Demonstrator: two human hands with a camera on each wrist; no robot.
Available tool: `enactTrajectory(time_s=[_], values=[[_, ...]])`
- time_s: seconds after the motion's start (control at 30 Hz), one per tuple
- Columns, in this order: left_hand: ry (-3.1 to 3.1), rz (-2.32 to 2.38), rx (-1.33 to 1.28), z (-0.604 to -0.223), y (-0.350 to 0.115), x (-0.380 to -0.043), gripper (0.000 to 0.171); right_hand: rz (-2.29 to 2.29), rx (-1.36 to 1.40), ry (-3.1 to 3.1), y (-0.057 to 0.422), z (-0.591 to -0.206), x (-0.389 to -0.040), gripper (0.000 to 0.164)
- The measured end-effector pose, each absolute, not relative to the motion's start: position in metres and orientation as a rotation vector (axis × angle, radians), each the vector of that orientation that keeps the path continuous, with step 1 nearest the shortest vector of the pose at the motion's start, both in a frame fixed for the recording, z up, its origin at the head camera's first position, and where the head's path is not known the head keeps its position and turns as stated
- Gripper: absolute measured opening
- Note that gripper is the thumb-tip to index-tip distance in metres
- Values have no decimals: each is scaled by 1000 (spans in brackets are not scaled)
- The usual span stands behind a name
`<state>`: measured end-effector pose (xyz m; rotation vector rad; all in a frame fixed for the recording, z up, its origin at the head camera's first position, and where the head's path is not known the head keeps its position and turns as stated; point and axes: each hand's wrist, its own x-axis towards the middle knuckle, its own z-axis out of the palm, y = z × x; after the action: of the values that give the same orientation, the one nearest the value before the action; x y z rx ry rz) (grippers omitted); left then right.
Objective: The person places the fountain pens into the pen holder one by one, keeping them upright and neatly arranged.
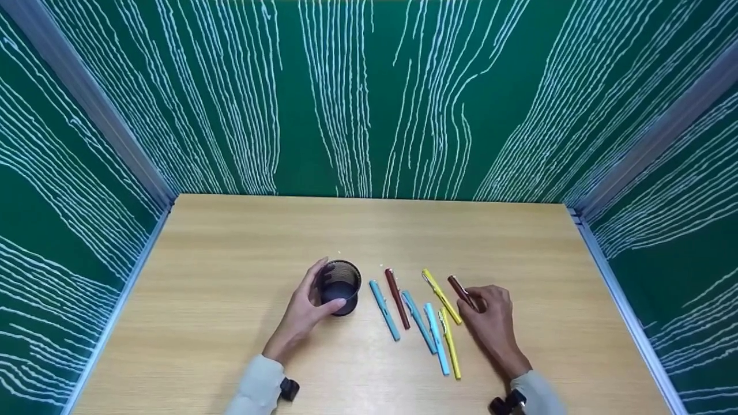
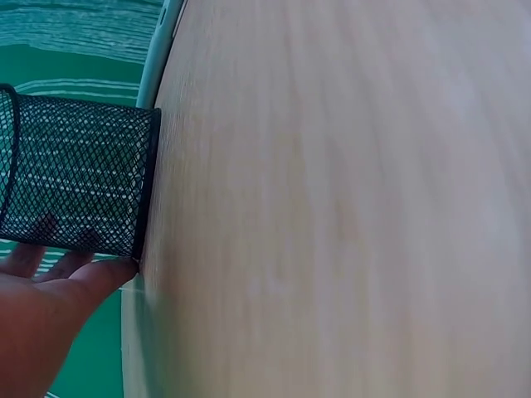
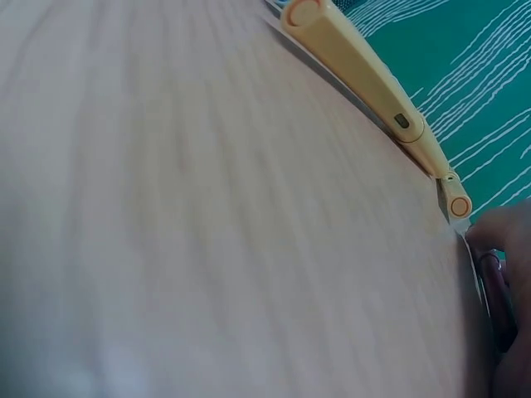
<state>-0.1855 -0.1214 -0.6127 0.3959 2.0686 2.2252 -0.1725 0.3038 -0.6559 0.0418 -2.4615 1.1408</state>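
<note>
Right hand point(image 1: 490, 314): fingers and thumb pinch a dark red pen point(image 1: 459, 290); whether it touches the table point(image 1: 259, 225) I cannot tell.
Left hand point(image 1: 302, 311): curled round the cup point(image 1: 354, 286), thumb on its near side, fingers behind.
Cup: black mesh, upright on the table, left of the pens.
Blue pens: three, one nearest the cup point(image 1: 384, 311), two farther right point(image 1: 420, 323) point(image 1: 437, 340).
Second red pen point(image 1: 398, 300): between the first two blue ones.
Yellow pens: two point(image 1: 441, 296) point(image 1: 451, 346), toward the right hand.
Sleeves: pale, left point(image 1: 256, 380) and right point(image 1: 536, 392).
Walls point(image 1: 288, 144): green, with wavy white lines.
</note>
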Motion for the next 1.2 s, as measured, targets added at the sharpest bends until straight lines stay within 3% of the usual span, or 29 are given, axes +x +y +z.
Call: enactTrajectory(time_s=[0.93, 1.2], values=[[2136, 2181, 261, -615, -122, -178, 94, 1104, 11, -2515, 294, -657, -176, 18], [2106, 2200, 377, -610, -118, -184, 92, 1080, 17, -2475, 298, -655, -174, 18]])
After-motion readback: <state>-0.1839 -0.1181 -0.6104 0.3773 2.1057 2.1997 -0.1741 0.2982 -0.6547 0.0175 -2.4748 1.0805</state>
